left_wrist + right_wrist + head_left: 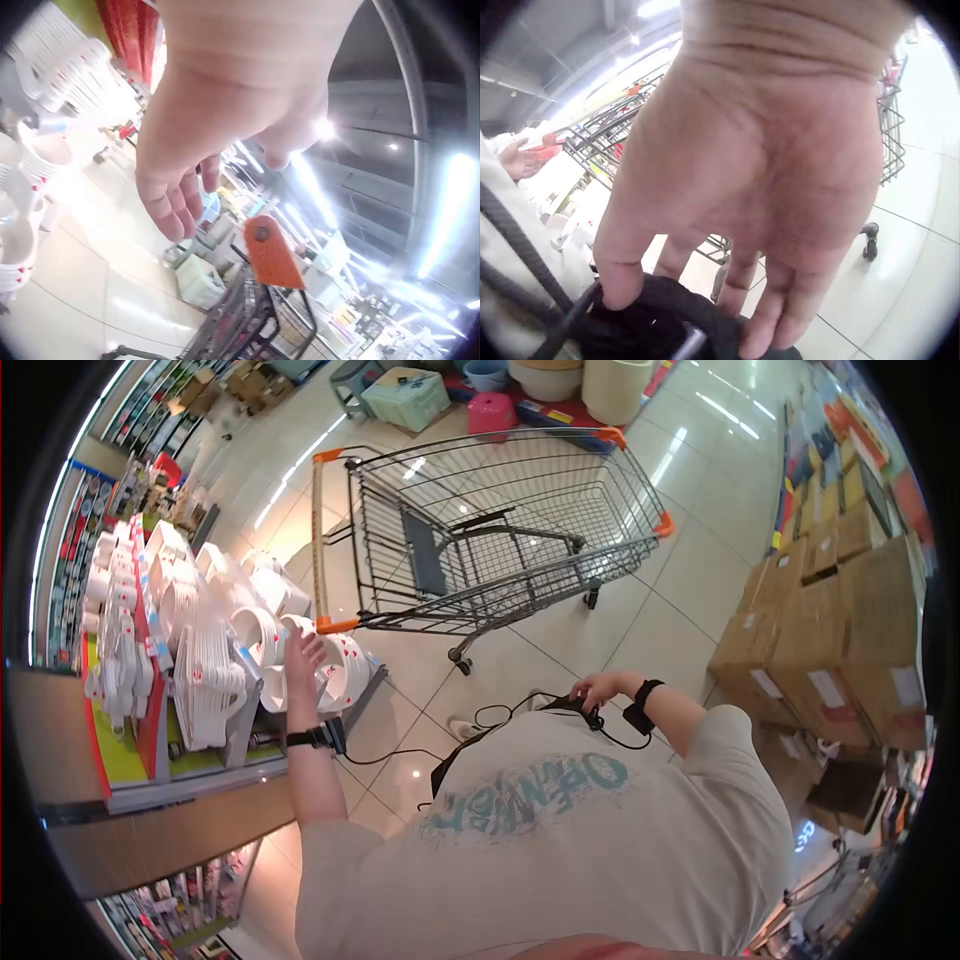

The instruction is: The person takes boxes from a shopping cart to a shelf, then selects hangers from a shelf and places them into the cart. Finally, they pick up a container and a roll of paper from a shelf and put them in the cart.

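My left hand is held out with relaxed, spread fingers beside a display of white plastic baskets. It holds nothing. In the left wrist view the fingers hang down, with the orange handle end of a shopping cart just past them. The cart stands in front of me and its wire basket shows nothing inside. My right hand is at my waist, and its thumb and fingers hold a black bag with a cord.
Stacked cardboard boxes line the right side. At the back are a pink stool, a pale green box and tubs. The white-ware shelf has a grey front edge. A black cable hangs from the left wrist band.
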{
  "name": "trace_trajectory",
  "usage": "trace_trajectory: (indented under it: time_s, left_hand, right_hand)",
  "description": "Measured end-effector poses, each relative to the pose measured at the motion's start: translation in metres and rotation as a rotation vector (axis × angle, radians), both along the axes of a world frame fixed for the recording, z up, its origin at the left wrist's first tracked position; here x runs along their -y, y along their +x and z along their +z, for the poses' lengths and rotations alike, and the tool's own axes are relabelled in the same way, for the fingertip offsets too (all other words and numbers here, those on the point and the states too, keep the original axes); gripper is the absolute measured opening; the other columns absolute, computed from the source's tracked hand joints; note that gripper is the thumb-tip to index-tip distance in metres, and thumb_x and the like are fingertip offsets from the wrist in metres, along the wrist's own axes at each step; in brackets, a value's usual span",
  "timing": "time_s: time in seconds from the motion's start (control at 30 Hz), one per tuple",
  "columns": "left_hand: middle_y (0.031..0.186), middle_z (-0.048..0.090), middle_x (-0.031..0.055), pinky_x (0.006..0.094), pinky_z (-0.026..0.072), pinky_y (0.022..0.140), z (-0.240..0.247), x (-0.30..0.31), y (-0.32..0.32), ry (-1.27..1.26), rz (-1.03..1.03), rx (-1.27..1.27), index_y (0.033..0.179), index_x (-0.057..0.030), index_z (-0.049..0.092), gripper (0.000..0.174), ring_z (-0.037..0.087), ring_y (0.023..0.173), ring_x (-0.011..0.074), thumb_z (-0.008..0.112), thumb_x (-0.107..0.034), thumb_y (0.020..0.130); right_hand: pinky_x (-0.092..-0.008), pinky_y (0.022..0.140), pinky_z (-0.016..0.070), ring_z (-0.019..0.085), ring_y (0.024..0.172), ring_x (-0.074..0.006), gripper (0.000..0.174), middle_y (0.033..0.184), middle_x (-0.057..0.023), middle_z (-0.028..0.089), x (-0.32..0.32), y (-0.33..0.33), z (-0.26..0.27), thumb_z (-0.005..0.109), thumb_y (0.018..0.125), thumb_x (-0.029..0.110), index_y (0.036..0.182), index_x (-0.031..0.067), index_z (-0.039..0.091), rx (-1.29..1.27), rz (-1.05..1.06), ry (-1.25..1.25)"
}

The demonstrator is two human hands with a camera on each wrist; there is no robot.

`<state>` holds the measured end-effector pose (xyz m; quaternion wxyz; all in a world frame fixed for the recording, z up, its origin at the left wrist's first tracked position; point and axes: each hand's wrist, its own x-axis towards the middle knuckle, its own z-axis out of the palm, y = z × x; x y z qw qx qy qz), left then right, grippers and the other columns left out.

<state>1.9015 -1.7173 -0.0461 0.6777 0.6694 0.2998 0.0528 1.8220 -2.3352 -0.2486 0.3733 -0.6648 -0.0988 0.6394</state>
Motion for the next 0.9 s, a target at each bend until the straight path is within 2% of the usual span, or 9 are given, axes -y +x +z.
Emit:
trace_trajectory:
  time_s: [0.13,0.23,0.27,0.37,0.43,0.53,0.7,0.77,0.9]
  left_hand:
    - [0.12,0.061,0.0184,0.0374,0.0524,0.084,-0.033,-0.007,0.085,0.187,-0.249,0.062,0.15,-0.004,0.034,0.079,0.066,0.097,0.0251,0.063,-0.05,0.093]
    - [0.12,0.063,0.0242,0.0397,0.0506,0.091,0.026,0.074,0.079,0.798,-0.369,-0.286,0.153,-0.0008,0.026,0.095,0.066,0.102,0.0327,0.069,-0.053,0.086]
    - [0.118,0.064,0.0287,0.0441,0.0504,0.093,-0.025,0.033,0.099,1.034,-0.368,-0.229,0.155,0.0011,0.019,0.105,0.065,0.103,0.041,0.074,-0.048,0.08]
    - [0.121,0.063,0.0316,0.0474,0.0511,0.092,-0.008,0.047,0.087,1.084,-0.498,-0.285,0.156,0.0001,0.015,0.105,0.063,0.106,0.0455,0.075,-0.039,0.079]
    - [0.118,0.061,0.0348,0.0493,0.0522,0.088,-0.046,0.025,0.083,1.203,-0.525,-0.045,0.158,-0.0045,0.013,0.108,0.063,0.104,0.0465,0.076,-0.035,0.076]
    - [0.117,0.057,0.0375,0.05,0.0502,0.093,0.021,0.087,0.056,1.043,-0.609,-0.338,0.159,-0.0099,0.013,0.102,0.061,0.106,0.0475,0.073,-0.029,0.079]
    - [0.124,0.049,0.0368,0.0514,0.0484,0.095,-0.025,0.092,0.017,1.131,-0.791,-0.087,0.155,-0.007,0.027,0.085,0.059,0.108,0.0498,0.07,-0.034,0.087]
    - [0.131,0.042,0.0388,0.0502,0.0484,0.096,0.02,0.13,-0.007,0.933,-0.934,-0.18,0.152,-0.0029,0.031,0.081,0.059,0.108,0.0477,0.069,-0.038,0.089]
    - [0.117,0.054,0.0254,0.0438,0.052,0.088,0.019,0.131,-0.028,0.473,-1.199,-0.031,0.149,0.0003,0.036,0.078,0.061,0.101,0.0346,0.073,-0.031,0.089]
  right_hand:
    - [-0.0332,0.069,0.0531,0.062,0.076,-0.0168,0.063,0.113,-0.006,0.061,0.031,-0.035,0.007,0.083,0.075,0.026,0.133,0.0137,0.059,0.007,-0.152,0.036]
    - [-0.0315,0.075,0.0535,0.063,0.083,-0.0158,0.064,0.114,-0.0048,0.061,0.045,-0.063,0.014,0.082,0.076,0.024,0.135,0.0154,0.059,-0.034,-0.282,0.043]
    - [-0.0305,0.077,0.0534,0.063,0.085,-0.0153,0.064,0.115,-0.0055,0.062,0.047,-0.074,0.014,0.082,0.076,0.023,0.136,0.0158,0.06,-0.039,-0.348,0.068]
    - [-0.0345,0.086,0.0517,0.064,0.097,-0.017,0.062,0.122,-0.0063,0.064,0.056,-0.104,0.016,0.078,0.08,0.031,0.138,0.0194,0.059,-0.074,-0.468,0.038]
    - [-0.0379,0.091,0.05,0.065,0.103,-0.0187,0.061,0.125,-0.0054,0.065,0.063,-0.113,0.024,0.075,0.082,0.037,0.138,0.0211,0.058,-0.147,-0.587,-0.092]
    - [-0.04,0.093,0.0501,0.065,0.107,-0.0226,0.061,0.122,-0.0064,0.068,0.068,-0.113,0.022,0.071,0.084,0.043,0.137,0.0155,0.059,0.079,-0.633,-0.236]
    - [-0.037,0.09,0.0526,0.067,0.099,-0.0255,0.053,0.115,-0.0131,0.069,0.043,-0.064,0.058,0.069,0.088,0.041,0.127,0.0061,0.063,0.596,-0.691,-0.364]
    - [-0.037,0.09,0.0529,0.067,0.101,-0.0268,0.048,0.112,-0.0136,0.069,0.009,-0.032,0.095,0.068,0.09,0.04,0.123,0.0055,0.063,0.778,-0.733,-0.363]
    - [-0.0389,0.091,0.0526,0.065,0.105,-0.0294,0.042,0.113,-0.0118,0.066,-0.082,0.013,0.186,0.068,0.093,0.04,0.122,0.009,0.064,1.161,-0.686,-0.229]
